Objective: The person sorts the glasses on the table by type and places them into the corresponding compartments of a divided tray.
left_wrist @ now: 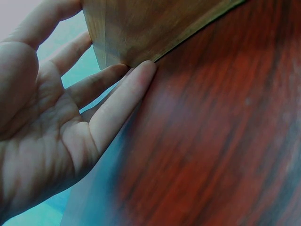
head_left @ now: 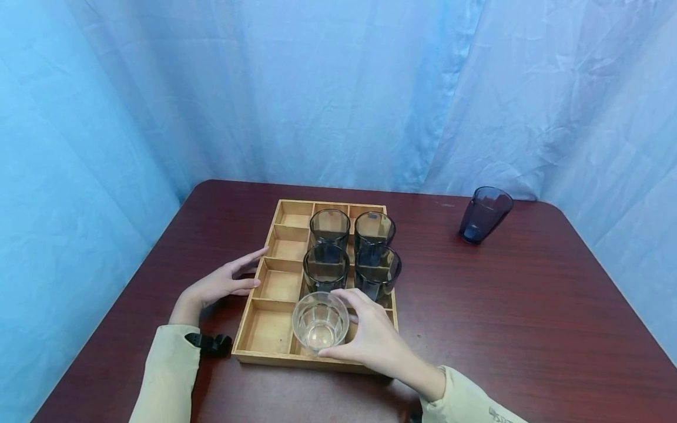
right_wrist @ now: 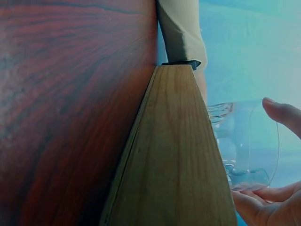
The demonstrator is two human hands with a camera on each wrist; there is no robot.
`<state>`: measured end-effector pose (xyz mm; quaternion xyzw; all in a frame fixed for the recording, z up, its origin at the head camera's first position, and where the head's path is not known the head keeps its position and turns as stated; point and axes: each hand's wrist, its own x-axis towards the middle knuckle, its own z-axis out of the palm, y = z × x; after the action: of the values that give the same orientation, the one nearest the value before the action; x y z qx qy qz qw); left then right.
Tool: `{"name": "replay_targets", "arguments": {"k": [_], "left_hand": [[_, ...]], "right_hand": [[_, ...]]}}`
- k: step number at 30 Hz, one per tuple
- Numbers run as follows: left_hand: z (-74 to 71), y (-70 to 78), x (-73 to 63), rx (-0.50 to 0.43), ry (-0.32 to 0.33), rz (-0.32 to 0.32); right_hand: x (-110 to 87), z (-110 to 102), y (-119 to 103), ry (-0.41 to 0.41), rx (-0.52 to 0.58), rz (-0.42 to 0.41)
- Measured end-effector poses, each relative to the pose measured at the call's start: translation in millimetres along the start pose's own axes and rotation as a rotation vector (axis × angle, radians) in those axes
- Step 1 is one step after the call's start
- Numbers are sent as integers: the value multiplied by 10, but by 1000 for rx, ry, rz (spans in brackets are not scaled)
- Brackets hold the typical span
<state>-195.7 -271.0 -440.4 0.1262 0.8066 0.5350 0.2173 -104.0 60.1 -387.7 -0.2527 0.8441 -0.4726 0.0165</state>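
My right hand [head_left: 371, 335] holds a clear drinking glass [head_left: 319, 326] between thumb and fingers near its rim. The glass is over the front middle part of a wooden compartment tray [head_left: 312, 361]; in the right wrist view its base is partly hidden behind the tray's front wall [right_wrist: 171, 150]. My left hand [head_left: 224, 284] rests its fairly straight fingers against the tray's left side, and the left wrist view shows the fingertips [left_wrist: 146, 70] right at the lower edge. Several dark tinted glasses, such as the near left one [head_left: 325, 270], stand in the tray's middle and right columns, beyond the clear glass.
A dark, tilted-looking glass [head_left: 483, 216] stands apart on the brown table [head_left: 502, 317] at the back right. Compartments [head_left: 282, 282] run down the tray's left column with wooden dividers between them. Light blue curtains [head_left: 328, 100] hang around the table's back and sides.
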Motion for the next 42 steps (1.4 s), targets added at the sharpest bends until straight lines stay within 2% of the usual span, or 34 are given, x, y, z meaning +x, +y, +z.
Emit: {"name": "replay_targets", "arguments": {"k": [4,11,15,23,35,42], "left_hand": [[7,3,9,-4,0,-9],[15,-7,13,-10,6,-10],[16,-15,12,-7,4,-9],[18,-12,13,-3,5,-12],[10,-29,28,14,5,-7],[15,-28,26,16,8,-15]], "right_hand": [[2,14,-3,-9,-14,14],[10,13,-26,5,-201,8],[1,11,-34,-11,-221,10],[-35,-112,-46,-28,-49,6],[-139,-524,-92,52,-34,-8],[-192,-705,-53,100,-63,-22]]}}
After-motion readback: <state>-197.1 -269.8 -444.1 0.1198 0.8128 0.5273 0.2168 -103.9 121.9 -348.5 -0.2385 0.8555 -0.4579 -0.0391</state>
